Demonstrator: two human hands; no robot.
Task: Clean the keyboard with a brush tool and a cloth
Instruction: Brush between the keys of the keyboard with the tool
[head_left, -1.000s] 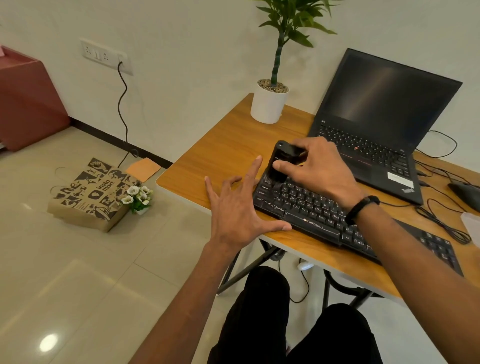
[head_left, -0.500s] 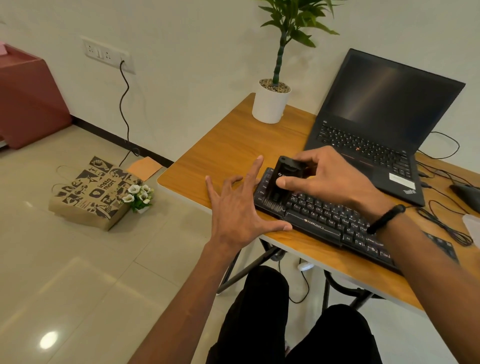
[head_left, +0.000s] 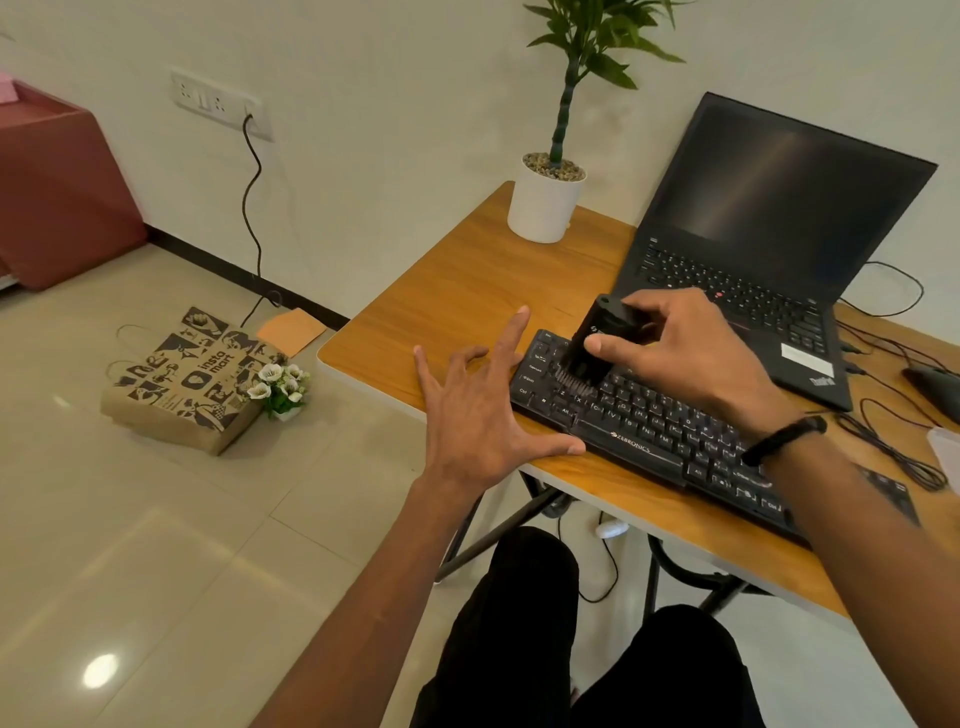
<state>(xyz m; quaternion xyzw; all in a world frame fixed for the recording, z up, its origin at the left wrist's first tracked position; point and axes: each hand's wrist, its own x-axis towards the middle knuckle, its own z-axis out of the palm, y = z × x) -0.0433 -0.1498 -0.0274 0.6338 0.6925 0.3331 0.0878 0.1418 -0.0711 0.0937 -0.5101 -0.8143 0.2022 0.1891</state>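
Head view: right hand (head_left: 691, 358) pinches brush tool (head_left: 592, 353) on keyboard (head_left: 644, 431); left hand (head_left: 478, 415) spread.

I was looking down at what seemed a small home office corner. A wooden desk (head_left: 467, 291) on folding metal legs stood against a plain white wall, with an open black laptop (head_left: 769, 244), a separate keyboard (head_left: 649, 431) and trailing cables (head_left: 893, 441) on it. A potted plant (head_left: 550, 197) sat at the desk's far corner. On the tiled floor (head_left: 156, 545) lay a printed paper shopping bag (head_left: 192, 379), and a cord hung from a wall socket (head_left: 221, 101).
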